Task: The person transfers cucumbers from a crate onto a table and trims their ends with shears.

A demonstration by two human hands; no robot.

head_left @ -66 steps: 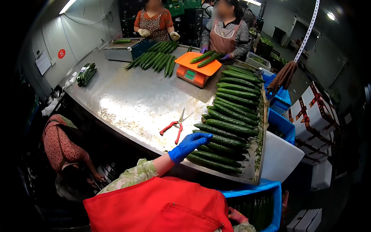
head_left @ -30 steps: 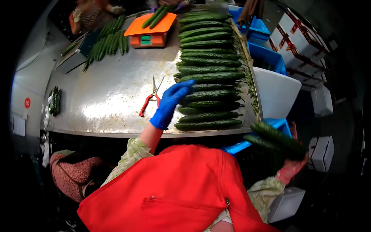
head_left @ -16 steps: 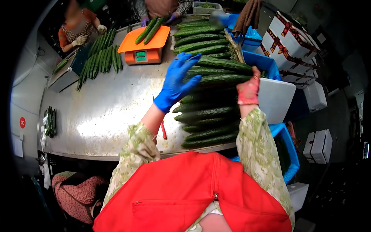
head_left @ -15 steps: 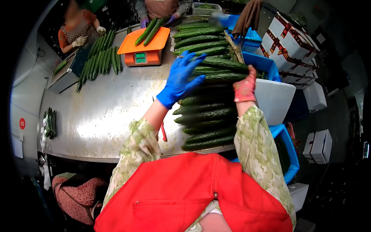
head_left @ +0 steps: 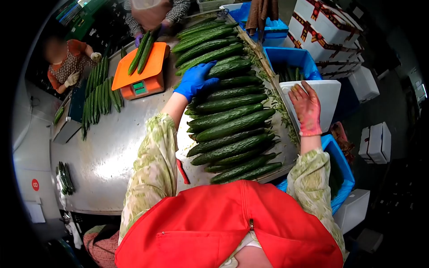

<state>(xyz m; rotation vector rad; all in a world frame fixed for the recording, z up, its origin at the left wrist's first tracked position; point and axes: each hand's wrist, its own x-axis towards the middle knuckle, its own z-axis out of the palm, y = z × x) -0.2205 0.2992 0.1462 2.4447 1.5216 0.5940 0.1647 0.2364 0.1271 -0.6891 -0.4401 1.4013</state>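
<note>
My left hand (head_left: 195, 81), in a blue glove, lies at the left ends of the stacked cucumbers (head_left: 236, 125). Its fingers and thumb are apart, touching the end of one cucumber (head_left: 230, 68) without closing round it. On the other side, my right hand (head_left: 306, 109), in a reddish, stained glove, hovers over a white foam lid (head_left: 328, 96) with its fingers spread and nothing in them. Dark green, ridged cucumbers lie crosswise in a long row between the hands. A red strip-like object (head_left: 182, 171) rests on the metal table (head_left: 111, 165).
An orange scale (head_left: 144, 73) carries two cucumbers, one touched by a co-worker's purple-gloved hand (head_left: 139, 39). Another person with pale gloves stands beside more cucumbers (head_left: 96, 96). Blue-lined boxes (head_left: 292, 56) and stacked white boxes (head_left: 326, 22) border the right side.
My right hand has let go of the cucumber and moved right, off the row. My left hand has come down onto the cucumber ends. The view has shifted.
</note>
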